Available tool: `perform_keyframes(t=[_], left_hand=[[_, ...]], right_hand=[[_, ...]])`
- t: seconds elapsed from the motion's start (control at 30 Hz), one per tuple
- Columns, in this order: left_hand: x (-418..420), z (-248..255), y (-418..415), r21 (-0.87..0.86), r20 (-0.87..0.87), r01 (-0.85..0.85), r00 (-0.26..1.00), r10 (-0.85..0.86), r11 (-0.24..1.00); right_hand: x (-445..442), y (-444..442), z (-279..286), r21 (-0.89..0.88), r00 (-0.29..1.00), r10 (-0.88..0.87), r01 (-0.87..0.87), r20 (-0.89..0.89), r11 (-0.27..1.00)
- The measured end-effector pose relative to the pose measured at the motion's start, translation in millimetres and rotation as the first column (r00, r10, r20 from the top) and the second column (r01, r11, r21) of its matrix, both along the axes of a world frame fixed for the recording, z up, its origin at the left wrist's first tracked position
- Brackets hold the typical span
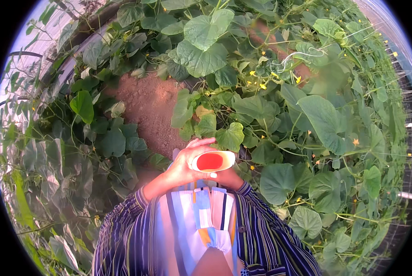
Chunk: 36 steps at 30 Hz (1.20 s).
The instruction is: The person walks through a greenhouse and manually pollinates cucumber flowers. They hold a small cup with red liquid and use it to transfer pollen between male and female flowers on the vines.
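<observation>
An oval-mouthed, pale cup-like container (229,159) with red inside is held upright in front of my body, its opening facing the camera. My left hand (182,164) wraps around its left side, with fingers behind it and the thumb in front. Mostly hidden below the container, my right hand (228,177) is close against its underside; its fingers cannot be made out. Just beyond the container hangs a lobed green vine leaf (230,136).
Leafy vines with yellow flowers (263,86) grow on both sides. Bare reddish soil (150,107) shows ahead. Loose white string (295,55) crosses the foliage at upper right. A dark curved pipe (92,22) runs at upper left.
</observation>
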State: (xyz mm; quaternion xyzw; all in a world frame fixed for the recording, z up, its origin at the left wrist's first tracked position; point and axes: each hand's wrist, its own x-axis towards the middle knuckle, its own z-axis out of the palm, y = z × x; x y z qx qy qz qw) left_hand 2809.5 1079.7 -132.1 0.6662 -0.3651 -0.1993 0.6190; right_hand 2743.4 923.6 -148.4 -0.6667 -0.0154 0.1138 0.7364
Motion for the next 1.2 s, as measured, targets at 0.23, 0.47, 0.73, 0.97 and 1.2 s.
perform_keyframes(t=[0.23,0.47,0.73,0.97,1.2], left_hand=[[91.8,-3.9,-17.6,-0.05,-0.062,0.254,0.964,-0.257,0.966],[139.5,5.5,-73.5,-0.059,-0.176,0.494,0.85,-0.496,0.867],[190.1,55.7,-155.6,0.065,-0.086,0.737,0.676,-0.732,0.673],[201.3,75.7,-242.7,-0.082,-0.31,0.831,0.504,-0.806,0.55],[232.1,47.4,-308.0,0.272,-0.146,0.536,0.844,-0.517,0.799]], right_hand=[[46.6,-0.3,-25.2,-0.109,0.975,-0.217,0.22,0.039,0.969],[73.4,-37.3,-14.1,-0.013,0.917,-0.399,0.399,0.022,0.917],[95.3,-92.8,12.8,0.159,0.809,-0.578,0.561,0.102,0.813],[56.3,-122.2,23.6,0.175,0.638,-0.769,0.756,0.018,0.631],[42.0,-108.2,11.3,0.139,0.402,-0.913,0.903,0.07,0.408]])
